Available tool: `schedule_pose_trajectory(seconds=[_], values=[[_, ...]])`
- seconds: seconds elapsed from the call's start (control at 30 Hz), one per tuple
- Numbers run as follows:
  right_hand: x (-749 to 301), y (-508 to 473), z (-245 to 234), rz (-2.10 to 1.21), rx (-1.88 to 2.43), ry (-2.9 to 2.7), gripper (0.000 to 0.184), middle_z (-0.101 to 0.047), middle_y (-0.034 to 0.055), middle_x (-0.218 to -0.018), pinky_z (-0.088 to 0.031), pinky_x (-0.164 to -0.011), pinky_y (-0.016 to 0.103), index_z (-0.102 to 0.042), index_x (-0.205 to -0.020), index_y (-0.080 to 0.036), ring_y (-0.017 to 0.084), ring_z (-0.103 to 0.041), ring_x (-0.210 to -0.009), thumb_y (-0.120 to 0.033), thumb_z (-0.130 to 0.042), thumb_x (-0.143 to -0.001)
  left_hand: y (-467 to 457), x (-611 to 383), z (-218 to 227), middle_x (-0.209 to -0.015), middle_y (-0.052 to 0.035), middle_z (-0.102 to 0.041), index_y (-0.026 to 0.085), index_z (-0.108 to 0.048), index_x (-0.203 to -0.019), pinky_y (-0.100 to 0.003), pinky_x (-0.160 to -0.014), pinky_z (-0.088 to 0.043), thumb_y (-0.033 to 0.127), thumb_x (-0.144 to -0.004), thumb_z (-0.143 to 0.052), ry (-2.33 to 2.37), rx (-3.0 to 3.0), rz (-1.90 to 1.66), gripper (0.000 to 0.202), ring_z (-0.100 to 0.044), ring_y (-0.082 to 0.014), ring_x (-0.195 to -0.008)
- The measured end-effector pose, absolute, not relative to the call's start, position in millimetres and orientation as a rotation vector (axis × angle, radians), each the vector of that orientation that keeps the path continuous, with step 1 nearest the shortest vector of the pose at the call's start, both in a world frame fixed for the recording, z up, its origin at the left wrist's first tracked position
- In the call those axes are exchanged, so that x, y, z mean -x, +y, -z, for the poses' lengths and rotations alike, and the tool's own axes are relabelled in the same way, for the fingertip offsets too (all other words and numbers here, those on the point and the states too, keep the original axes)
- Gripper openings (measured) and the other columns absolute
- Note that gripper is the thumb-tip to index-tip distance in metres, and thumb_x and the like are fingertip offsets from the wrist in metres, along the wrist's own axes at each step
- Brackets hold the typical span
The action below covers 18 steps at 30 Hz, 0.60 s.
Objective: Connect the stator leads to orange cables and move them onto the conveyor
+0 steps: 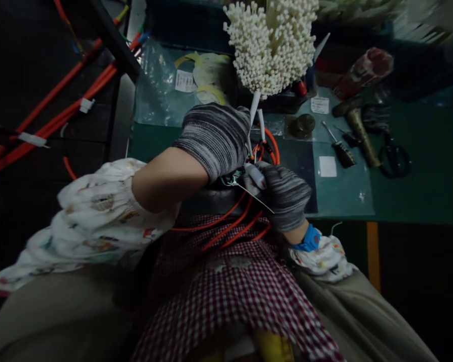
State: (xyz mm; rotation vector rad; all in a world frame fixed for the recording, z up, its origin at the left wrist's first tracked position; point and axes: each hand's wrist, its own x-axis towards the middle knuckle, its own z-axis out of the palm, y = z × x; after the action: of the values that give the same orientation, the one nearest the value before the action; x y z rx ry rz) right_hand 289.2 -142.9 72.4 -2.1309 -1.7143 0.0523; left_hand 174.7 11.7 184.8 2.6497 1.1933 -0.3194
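Both my hands wear grey striped knit gloves and meet over my lap at the table's near edge. My left hand (216, 137) is closed over a bundle of orange wires (230, 225), with white sleeve tubes (255, 105) sticking up past its fingers. My right hand (285, 193) is curled round a short white tube (255, 176) and a thin white strip that slants down to the right. The orange wires loop between the hands and trail across a red checked apron (234, 296). What the left fingers pinch is hidden.
A big bunch of white tubes (272, 45) stands at the back of the green table (411, 196). A screwdriver (338, 147), brass-handled tool (359, 131), black scissors (394, 158) and a round lid (302, 125) lie right. Orange cables (56, 120) run along the left.
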Motion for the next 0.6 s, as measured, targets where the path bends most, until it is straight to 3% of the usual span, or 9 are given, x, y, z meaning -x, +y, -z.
schedule_pose_trajectory(seconds=[0.23,0.37,0.5,0.6], values=[[-290.8,-151.3,-64.8,-0.027,2.06,-1.644,0.038,-0.09,0.0147,-0.107,-0.067,-0.079,0.043,-0.089,-0.123,-0.023,0.033,-0.085,-0.091,-0.052,-0.073,-0.104,12.1,-177.0,-182.9,-0.127,-0.0291,-0.081,0.004,-0.072,-0.143,-0.058,-0.098,-0.061,0.017,-0.109,-0.049,1.186,-2.687,0.345,0.043,-0.079,-0.0517,-0.122],[-294.1,-169.2,-62.2,-0.141,1.894,-1.384,0.031,-0.091,0.0112,-0.109,-0.07,-0.083,0.044,-0.087,-0.119,-0.024,0.03,-0.086,-0.092,-0.048,-0.076,-0.102,14.7,-166.7,-170.4,-0.124,-0.0225,-0.082,0.009,-0.066,-0.152,-0.049,-0.093,-0.062,0.022,-0.107,-0.051,1.196,-2.7,0.151,0.05,-0.081,-0.0414,-0.108],[-315.6,-172.4,-69.2,-0.257,1.778,-1.035,0.023,-0.091,0.0067,-0.107,-0.072,-0.083,0.045,-0.084,-0.117,-0.025,0.027,-0.085,-0.091,-0.041,-0.076,-0.103,17.9,-147.8,-154.5,-0.132,-0.0146,-0.08,0.019,-0.073,-0.144,-0.039,-0.094,-0.063,0.028,-0.107,-0.057,1.087,-2.74,-0.152,0.041,-0.08,-0.0318,-0.104],[-353.3,-144.9,-67.7,-0.189,1.77,-1.003,0.029,-0.088,0.0133,-0.125,-0.071,-0.101,0.052,-0.082,-0.128,-0.022,0.03,-0.083,-0.114,-0.038,-0.068,-0.109,17.6,-129.3,-148.0,-0.129,-0.015,-0.08,0.02,-0.078,-0.132,-0.038,-0.087,-0.064,0.026,-0.108,-0.058,1.07,-2.805,-0.121,0.032,-0.079,-0.0292,-0.093]])
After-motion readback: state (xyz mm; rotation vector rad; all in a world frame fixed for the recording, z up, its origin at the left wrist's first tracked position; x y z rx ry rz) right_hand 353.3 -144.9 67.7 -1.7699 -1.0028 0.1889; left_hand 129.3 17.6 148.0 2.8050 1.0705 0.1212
